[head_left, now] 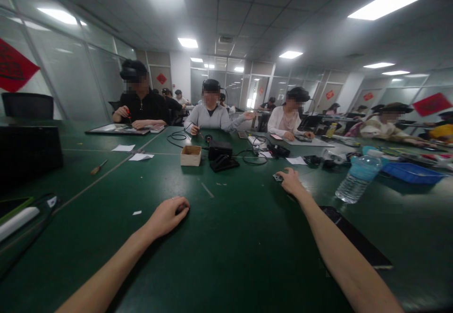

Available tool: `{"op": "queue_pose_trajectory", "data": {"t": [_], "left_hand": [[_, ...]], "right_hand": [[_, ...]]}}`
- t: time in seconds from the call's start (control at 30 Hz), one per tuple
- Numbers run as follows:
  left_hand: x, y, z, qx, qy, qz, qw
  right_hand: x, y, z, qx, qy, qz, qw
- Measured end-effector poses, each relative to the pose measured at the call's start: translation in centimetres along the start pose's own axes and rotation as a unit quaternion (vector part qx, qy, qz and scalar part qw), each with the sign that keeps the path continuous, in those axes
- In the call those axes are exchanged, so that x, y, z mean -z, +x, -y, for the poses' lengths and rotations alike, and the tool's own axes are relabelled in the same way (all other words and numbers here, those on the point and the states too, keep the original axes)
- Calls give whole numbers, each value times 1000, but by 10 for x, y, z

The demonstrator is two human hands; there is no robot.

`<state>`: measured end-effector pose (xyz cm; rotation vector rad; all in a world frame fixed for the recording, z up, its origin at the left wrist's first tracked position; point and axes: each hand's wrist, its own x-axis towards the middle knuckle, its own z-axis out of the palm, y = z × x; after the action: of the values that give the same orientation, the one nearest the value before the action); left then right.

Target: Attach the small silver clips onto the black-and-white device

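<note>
My left hand (169,216) rests on the green table (226,237), its fingers curled in, and I see nothing in them. Farther out and to the right, my right hand (290,181) has its fingertips on a small grey flat piece (277,177), perhaps a metal or circuit part; it is too small to name. The right forearm passes over part of a dark flat strip (357,237) lying on the table. A small white paper scrap (137,213) lies left of my left hand.
Ahead stand an open cardboard box (191,156) and a black device with a cable (220,152). To the right are a tilted water bottle (359,176) and a blue tray (412,173). A brush (99,167) lies at left. Several people sit across the table.
</note>
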<state>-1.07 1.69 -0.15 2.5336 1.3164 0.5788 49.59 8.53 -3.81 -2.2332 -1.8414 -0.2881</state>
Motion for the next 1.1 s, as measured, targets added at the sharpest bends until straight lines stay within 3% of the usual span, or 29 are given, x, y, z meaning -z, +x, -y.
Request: {"op": "queue_pose_trajectory", "data": {"t": [0.5,0.8,1.1], "left_hand": [[4,-2,-5,14,6,13,1000],[6,-1,-7,7,8,23,1000],[6,0,-7,14,17,23,999]], "right_hand": [[7,2,2,-43,20,-14,999],[22,11,-37,-182,-3,27,983],[6,3,-44,-182,13,72,981]]}}
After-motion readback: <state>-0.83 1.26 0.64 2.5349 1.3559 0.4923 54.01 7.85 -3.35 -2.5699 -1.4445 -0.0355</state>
